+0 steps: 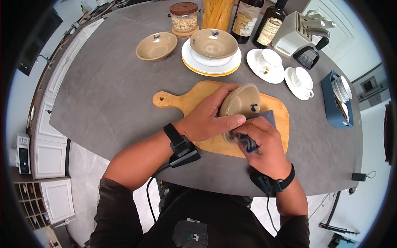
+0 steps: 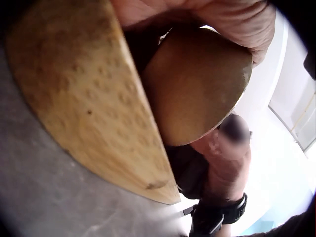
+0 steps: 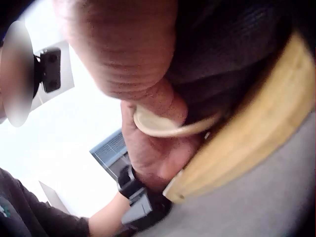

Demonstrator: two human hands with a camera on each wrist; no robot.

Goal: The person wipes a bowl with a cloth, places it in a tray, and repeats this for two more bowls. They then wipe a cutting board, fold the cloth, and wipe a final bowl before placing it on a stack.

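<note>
From the head view, your left hand (image 1: 206,118) wraps its fingers around a tilted bowl (image 1: 242,101) held on its side over the board (image 1: 198,97), which lies at the middle of the counter (image 1: 107,95). Your right hand (image 1: 262,146), at 5 o'clock from the bowl, has its fingers bunched on a dark cloth (image 1: 252,136) pressed against the bowl's rim. At 12 o'clock from the board a second bowl (image 1: 214,43) sits on stacked plates (image 1: 211,66), a third bowl (image 1: 156,46) lies at 11 o'clock, and two cups on saucers (image 1: 269,66) stand at 1 o'clock. In the left wrist view, the bowl (image 2: 197,89) rests against the board (image 2: 89,98), your left fingers (image 2: 207,15) curled over its top edge at 12 o'clock. In the right wrist view, the bowl's rim (image 3: 168,127) shows between the two hands, the cloth (image 3: 232,54) above it at 1 o'clock, the board (image 3: 247,143) below.
</note>
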